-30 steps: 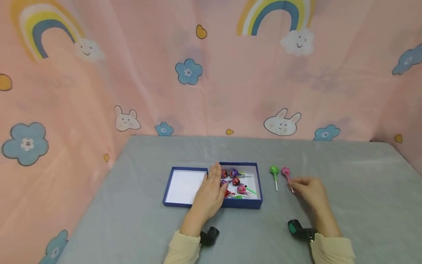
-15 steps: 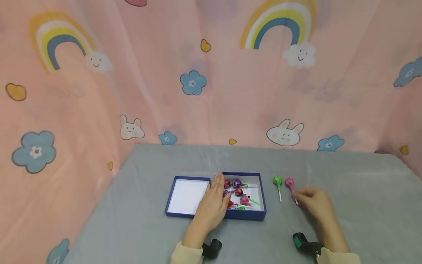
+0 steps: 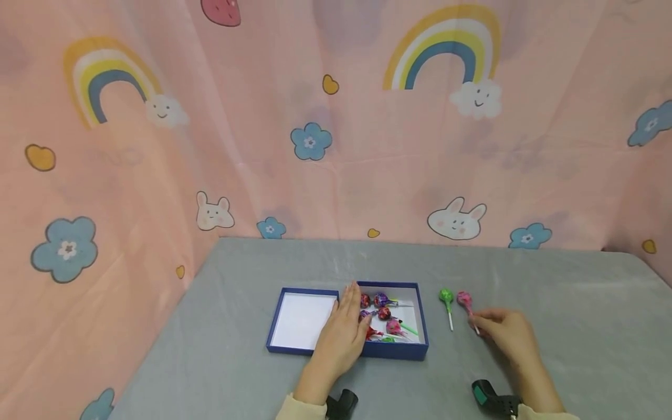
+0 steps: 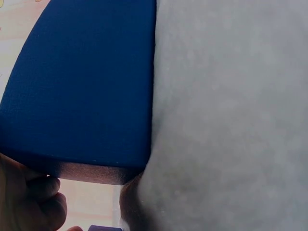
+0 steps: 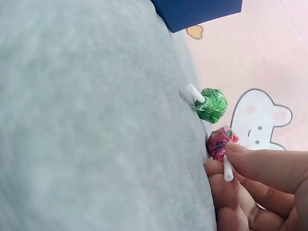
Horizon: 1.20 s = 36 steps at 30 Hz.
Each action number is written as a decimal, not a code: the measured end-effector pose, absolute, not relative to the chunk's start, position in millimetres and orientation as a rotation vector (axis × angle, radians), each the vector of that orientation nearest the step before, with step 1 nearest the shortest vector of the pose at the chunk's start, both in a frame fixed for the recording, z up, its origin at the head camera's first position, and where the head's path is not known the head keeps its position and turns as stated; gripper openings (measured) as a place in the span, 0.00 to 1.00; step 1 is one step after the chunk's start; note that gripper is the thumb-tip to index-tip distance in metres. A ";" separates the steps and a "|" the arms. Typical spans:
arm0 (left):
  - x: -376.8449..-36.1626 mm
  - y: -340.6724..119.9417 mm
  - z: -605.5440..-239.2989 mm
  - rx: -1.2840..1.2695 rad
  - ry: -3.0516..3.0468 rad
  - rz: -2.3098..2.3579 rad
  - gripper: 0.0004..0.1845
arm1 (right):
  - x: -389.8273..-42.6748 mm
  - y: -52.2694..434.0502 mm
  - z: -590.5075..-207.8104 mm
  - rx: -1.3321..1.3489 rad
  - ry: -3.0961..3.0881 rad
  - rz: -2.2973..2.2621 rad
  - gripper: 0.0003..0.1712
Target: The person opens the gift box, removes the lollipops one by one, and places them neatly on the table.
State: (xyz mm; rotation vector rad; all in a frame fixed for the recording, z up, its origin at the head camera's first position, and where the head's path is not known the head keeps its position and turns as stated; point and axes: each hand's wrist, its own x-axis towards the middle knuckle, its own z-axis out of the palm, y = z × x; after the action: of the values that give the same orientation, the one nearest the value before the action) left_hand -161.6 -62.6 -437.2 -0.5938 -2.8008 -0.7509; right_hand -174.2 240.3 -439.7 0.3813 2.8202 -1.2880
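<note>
Left hand (image 3: 341, 341) flat, fingers straight, resting on the blue box (image 3: 294, 349) across its middle divider, wrapped lollipops (image 3: 382, 315) just beside the fingertips. Farther right, green lollipop (image 3: 447, 297) lying free on the grey table (image 3: 577, 315). Right hand (image 3: 506, 335) pinching the stick of the pink lollipop (image 3: 464, 300), fingers curled round it; candy head pointing away, stick running back toward the palm. Behind, pink curtain (image 3: 336, 146) with rainbows, bunnies, flowers.
</note>
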 end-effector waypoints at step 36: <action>-164.4 -64.9 -434.1 -0.592 -2.820 -0.780 0.32 | -172.1 235.5 -439.5 0.345 2.974 -1.274 0.17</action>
State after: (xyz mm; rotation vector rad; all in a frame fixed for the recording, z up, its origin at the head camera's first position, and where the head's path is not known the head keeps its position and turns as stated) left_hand -164.4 -64.9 -434.1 -0.5919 -2.8199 -0.7800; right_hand -172.1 235.5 -439.5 0.3451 2.9736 -1.2742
